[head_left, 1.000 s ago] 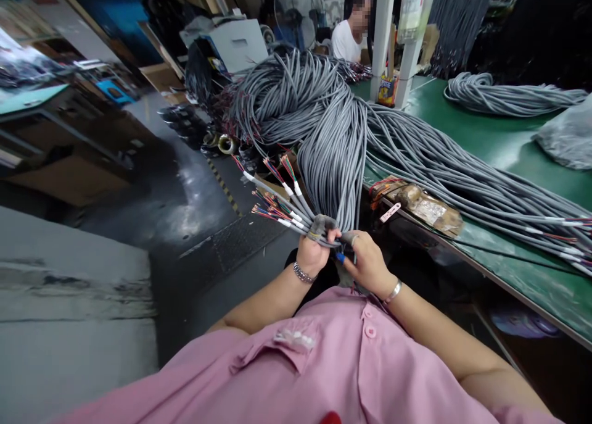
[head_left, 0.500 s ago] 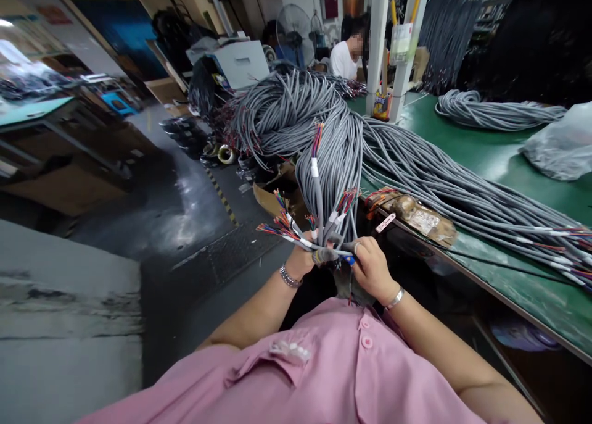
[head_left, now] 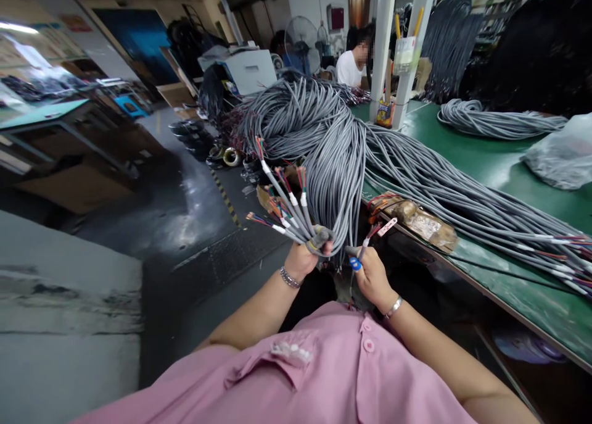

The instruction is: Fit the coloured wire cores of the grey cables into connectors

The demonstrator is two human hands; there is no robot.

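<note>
My left hand (head_left: 303, 256) is closed around a fan of grey cable ends (head_left: 287, 209) whose stripped coloured wires point up and to the left. My right hand (head_left: 370, 273) is closed beside it, pinching a small blue-tipped tool (head_left: 354, 263) and a single thin cable end (head_left: 370, 236). Both hands sit in front of my pink shirt, just off the edge of the green table (head_left: 490, 152). A thick bundle of grey cables (head_left: 337, 158) hangs over that edge down to my hands.
More grey cable coils (head_left: 494, 120) and a plastic bag (head_left: 562, 149) lie on the table. A brown taped packet (head_left: 419, 215) sits at its edge. White posts (head_left: 383, 41) stand behind. A person in white (head_left: 350, 66) sits far back. Dark floor lies to the left.
My hands have drawn apart. The left hand has tilted its fan of cable ends to the left, and the right hand now holds one cable end separately.
</note>
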